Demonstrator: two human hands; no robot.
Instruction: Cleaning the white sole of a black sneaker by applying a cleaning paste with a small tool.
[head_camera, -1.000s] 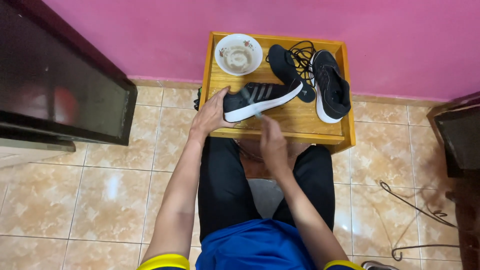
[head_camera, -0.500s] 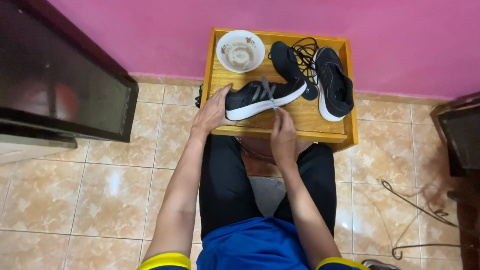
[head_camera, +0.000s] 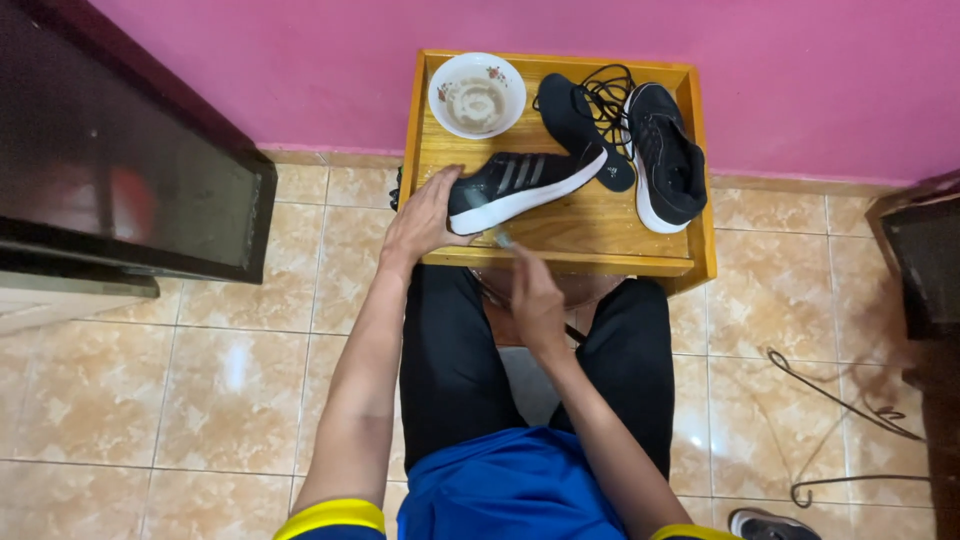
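Note:
A black sneaker with a white sole (head_camera: 525, 186) lies on its side on a small wooden table (head_camera: 590, 235). My left hand (head_camera: 425, 218) grips its heel end. My right hand (head_camera: 530, 300) is below the table's front edge, closed around a thin brush (head_camera: 503, 239) whose tip sits near the sneaker's sole. The second black sneaker (head_camera: 665, 165) stands at the table's right, beside a loose black insole (head_camera: 580, 125) and black laces (head_camera: 605, 95).
A white bowl with brownish liquid (head_camera: 477, 95) sits at the table's back left. A pink wall runs behind. A dark cabinet (head_camera: 120, 170) stands on the left, dark furniture (head_camera: 925, 260) on the right. A black cord (head_camera: 840, 410) lies on the tiled floor.
My right hand has drawn the brush down from the sneaker's side to below the table's front edge. My left hand stays on the heel.

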